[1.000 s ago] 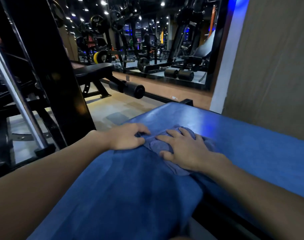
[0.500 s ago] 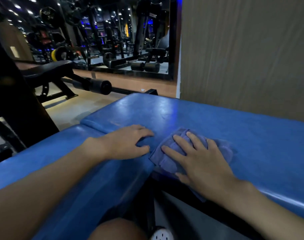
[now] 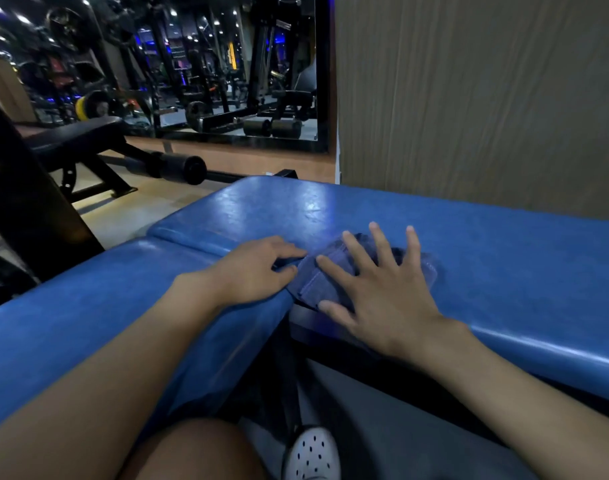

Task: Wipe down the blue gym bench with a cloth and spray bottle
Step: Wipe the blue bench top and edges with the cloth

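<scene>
The blue gym bench [image 3: 504, 251] stretches across the view in two padded sections with a gap between them. A folded blue-grey cloth [image 3: 322, 284] lies on the right section at the edge of that gap. My right hand [image 3: 379, 292] lies flat on the cloth with its fingers spread, pressing it onto the pad. My left hand [image 3: 258, 268] rests on the left section beside the gap, and its fingertips touch the cloth's left edge. No spray bottle is in view.
A ribbed grey wall [image 3: 469, 98] rises right behind the bench. A black bench with roller pads [image 3: 178, 166] stands on the floor at the back left, in front of a mirror [image 3: 233, 64]. My knee [image 3: 192, 448] and white shoe [image 3: 311, 452] show below the gap.
The cloth and my right hand have slid rightward from the left pad across the gap onto the right pad. My right fingers have spread wider. My left hand followed alongside.
</scene>
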`<state>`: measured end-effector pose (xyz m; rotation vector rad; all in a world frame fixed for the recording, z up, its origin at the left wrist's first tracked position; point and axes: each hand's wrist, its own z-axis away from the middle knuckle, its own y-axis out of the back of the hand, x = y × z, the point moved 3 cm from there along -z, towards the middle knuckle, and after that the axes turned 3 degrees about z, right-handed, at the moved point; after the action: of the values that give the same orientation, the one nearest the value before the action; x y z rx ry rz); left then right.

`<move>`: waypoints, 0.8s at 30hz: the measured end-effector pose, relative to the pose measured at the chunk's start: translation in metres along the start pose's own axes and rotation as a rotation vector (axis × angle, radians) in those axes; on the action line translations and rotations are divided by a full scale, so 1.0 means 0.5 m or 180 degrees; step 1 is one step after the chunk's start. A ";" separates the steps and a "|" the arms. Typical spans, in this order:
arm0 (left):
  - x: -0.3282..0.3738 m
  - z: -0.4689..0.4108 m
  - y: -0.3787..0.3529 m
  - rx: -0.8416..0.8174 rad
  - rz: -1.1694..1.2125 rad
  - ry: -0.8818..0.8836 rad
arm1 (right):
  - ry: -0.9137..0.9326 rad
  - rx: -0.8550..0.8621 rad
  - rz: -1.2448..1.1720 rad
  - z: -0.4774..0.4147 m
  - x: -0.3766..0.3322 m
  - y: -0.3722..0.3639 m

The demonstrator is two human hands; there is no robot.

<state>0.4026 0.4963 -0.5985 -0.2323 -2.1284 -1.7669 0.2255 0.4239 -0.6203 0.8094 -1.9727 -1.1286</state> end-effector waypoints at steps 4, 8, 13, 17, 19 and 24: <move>-0.014 -0.002 -0.004 0.0149 -0.0024 0.0061 | -0.0157 -0.0062 -0.0146 -0.046 -0.021 -0.016; -0.022 -0.003 -0.010 0.0076 -0.0089 0.0219 | -0.0216 -0.0067 -0.0185 -0.033 -0.010 -0.018; -0.005 -0.007 -0.017 -0.0079 -0.0412 0.0135 | -0.0369 0.0057 0.0106 0.055 0.040 -0.016; 0.000 -0.014 -0.038 -0.0269 -0.0829 0.0070 | -0.0497 0.0252 0.0283 0.084 0.046 -0.008; -0.001 -0.017 -0.045 -0.0178 -0.0866 0.0061 | -0.0474 0.0153 0.0304 0.058 0.023 -0.008; 0.009 -0.015 -0.040 -0.0267 -0.1000 0.0064 | -0.0419 0.0188 0.0193 0.049 0.013 -0.013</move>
<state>0.3928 0.4847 -0.6142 0.1056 -2.1727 -2.0224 0.2029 0.4268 -0.6330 0.7163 -2.1336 -1.1177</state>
